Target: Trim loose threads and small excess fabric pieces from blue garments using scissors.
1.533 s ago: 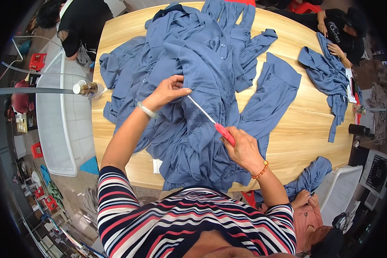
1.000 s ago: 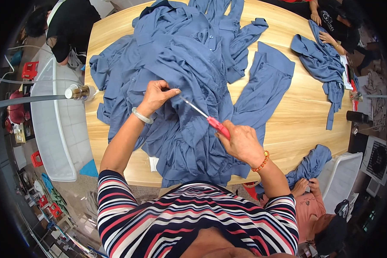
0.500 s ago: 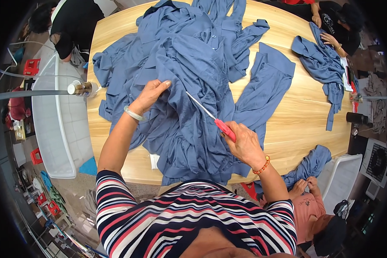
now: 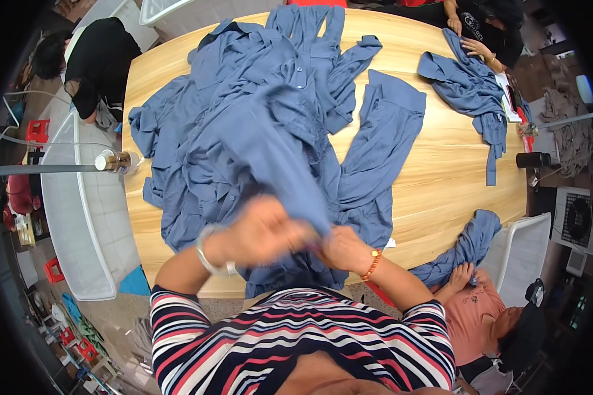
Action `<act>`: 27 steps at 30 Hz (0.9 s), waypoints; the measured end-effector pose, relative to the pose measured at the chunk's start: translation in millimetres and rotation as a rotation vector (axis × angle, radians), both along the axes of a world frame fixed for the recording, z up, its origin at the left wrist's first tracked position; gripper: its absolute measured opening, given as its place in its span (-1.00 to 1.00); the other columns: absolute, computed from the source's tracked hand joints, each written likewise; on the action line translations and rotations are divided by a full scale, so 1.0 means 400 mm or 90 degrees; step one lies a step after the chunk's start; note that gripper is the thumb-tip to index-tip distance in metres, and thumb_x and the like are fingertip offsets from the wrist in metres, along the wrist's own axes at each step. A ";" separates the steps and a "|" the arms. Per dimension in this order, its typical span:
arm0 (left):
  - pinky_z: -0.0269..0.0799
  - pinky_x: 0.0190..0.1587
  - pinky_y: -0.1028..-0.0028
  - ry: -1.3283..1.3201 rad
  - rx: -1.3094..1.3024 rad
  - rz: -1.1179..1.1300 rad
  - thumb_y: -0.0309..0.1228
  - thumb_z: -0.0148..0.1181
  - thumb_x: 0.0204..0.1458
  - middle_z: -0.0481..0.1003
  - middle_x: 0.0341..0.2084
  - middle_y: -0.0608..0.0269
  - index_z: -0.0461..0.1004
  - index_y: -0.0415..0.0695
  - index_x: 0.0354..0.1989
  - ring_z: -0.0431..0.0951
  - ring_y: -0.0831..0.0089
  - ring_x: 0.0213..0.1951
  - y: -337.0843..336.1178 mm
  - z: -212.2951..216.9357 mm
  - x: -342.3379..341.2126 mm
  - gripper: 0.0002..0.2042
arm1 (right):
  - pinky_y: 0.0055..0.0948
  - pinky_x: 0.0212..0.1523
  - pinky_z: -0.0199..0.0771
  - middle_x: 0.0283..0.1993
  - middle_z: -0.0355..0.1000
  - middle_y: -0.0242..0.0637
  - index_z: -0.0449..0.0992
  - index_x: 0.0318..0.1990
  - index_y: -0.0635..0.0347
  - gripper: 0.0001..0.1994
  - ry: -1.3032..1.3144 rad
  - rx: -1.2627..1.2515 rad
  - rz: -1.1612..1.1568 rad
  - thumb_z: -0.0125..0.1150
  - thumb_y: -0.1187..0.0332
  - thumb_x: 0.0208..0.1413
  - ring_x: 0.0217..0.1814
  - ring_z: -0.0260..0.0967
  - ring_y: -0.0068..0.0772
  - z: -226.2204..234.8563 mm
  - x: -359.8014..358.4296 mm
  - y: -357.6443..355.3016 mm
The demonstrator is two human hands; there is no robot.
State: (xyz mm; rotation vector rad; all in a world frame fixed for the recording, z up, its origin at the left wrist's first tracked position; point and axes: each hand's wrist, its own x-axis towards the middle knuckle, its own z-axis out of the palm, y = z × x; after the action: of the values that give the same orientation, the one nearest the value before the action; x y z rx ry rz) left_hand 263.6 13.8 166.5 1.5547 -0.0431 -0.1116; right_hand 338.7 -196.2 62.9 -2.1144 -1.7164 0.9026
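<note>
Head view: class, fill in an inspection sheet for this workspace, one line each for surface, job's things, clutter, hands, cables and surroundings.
Surface: wooden table, light, largely covered.
Job's things: heap of blue garments; a fold is lifted toward the camera.
Clutter: thread cone at the left edge; dark cup at the right.
Hands: left hand and right hand close together, gripping the blue cloth; blurred.
Cables: nothing seen.
Surroundings: other people at the table with a blue shirt; white bin at left.
</note>
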 end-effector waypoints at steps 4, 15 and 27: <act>0.31 -0.53 0.27 -0.289 -0.173 -0.364 -0.48 0.07 0.05 0.36 -0.67 -0.04 0.40 -0.25 -0.43 0.40 0.03 -0.58 -0.256 0.055 0.007 -0.90 | -0.29 0.13 0.31 0.11 0.38 -0.14 0.38 0.08 0.23 -0.61 0.390 0.253 -0.134 0.08 0.28 0.12 0.15 0.31 -0.16 -0.163 -0.038 -0.040; 0.27 -0.02 0.07 -0.474 -0.049 -0.034 -0.37 0.25 -0.13 0.35 -0.18 -0.06 0.46 -0.14 -0.34 0.32 -0.04 -0.05 -0.487 -0.087 0.178 -0.80 | -0.37 0.15 0.25 0.12 0.35 -0.12 0.37 0.07 0.27 -0.67 -0.346 -0.210 -0.424 -0.06 0.35 0.19 0.14 0.27 -0.23 -0.082 0.186 -0.613; 0.27 -0.04 0.20 0.172 0.637 0.048 -0.24 0.40 -0.21 0.37 -0.13 -0.12 0.21 -0.19 0.18 0.38 0.02 -0.10 -0.237 -0.504 0.090 -0.26 | -0.31 -0.47 0.42 -0.59 0.44 -0.14 0.42 -0.21 0.35 -0.79 0.302 -0.203 -0.848 0.09 0.36 0.09 -0.55 0.46 -0.31 -0.110 0.222 -0.531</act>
State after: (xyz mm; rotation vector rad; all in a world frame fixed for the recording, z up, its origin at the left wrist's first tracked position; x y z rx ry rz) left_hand 299.5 -80.9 -34.9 2.5196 0.3319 -0.3148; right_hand 427.6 -408.8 19.0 -2.2663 0.1995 1.0430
